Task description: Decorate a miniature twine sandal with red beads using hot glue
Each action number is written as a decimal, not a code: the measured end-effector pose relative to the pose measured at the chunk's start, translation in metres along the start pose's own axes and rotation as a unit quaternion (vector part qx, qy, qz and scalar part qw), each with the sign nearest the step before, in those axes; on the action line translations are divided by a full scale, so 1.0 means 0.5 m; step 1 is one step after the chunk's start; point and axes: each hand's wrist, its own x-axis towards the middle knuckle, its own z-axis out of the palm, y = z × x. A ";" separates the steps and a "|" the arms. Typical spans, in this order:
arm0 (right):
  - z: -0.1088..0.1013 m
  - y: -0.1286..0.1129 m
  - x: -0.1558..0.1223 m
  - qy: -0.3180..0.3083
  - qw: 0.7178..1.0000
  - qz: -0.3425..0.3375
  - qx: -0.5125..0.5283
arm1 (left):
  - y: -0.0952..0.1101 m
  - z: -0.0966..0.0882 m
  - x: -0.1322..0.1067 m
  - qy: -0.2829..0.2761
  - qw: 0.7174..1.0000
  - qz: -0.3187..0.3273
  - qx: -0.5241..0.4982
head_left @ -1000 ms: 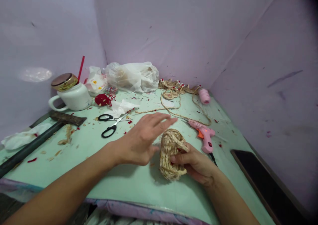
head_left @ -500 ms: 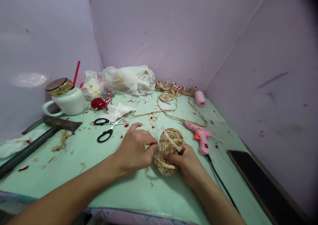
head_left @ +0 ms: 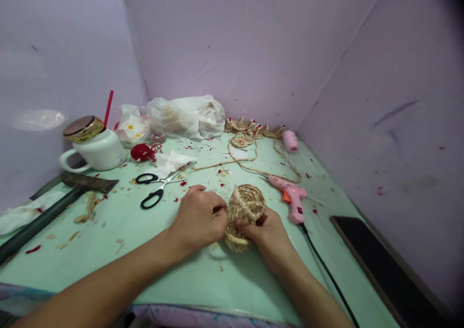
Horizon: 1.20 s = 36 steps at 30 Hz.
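A small woven straw basket (head_left: 243,212) with a looped handle rests on the pale green table (head_left: 145,265), near its front middle. My left hand (head_left: 198,218) has its fingers curled and pinched against the basket's left side. Gripping the basket's right side from below is my right hand (head_left: 266,231), thumb on the weave. Both hands touch the basket and hide its lower part.
A pink glue gun (head_left: 292,197) with a black cord lies just right of the basket. Black scissors (head_left: 154,188), a hammer (head_left: 54,205), a white mug (head_left: 94,147), red yarn (head_left: 143,151), a plastic bag (head_left: 188,115), straw cord (head_left: 250,161), a pink spool (head_left: 290,140) and a dark phone (head_left: 380,260) lie around.
My left hand, open and stretched above the basket a second ago, came down and closed on its left side. The basket shifted slightly left with my right hand.
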 end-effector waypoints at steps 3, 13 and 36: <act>-0.008 0.001 0.003 -0.023 0.994 0.040 0.097 | -0.010 0.001 0.007 -0.029 0.989 -0.097 -0.108; -0.014 -0.015 0.004 -0.085 0.975 0.065 0.193 | 0.002 -0.006 0.022 -0.113 0.867 -0.235 -0.425; -0.056 -0.023 -0.002 -0.062 0.998 -0.029 -0.006 | -0.048 -0.002 0.037 -0.055 0.762 -0.344 -0.545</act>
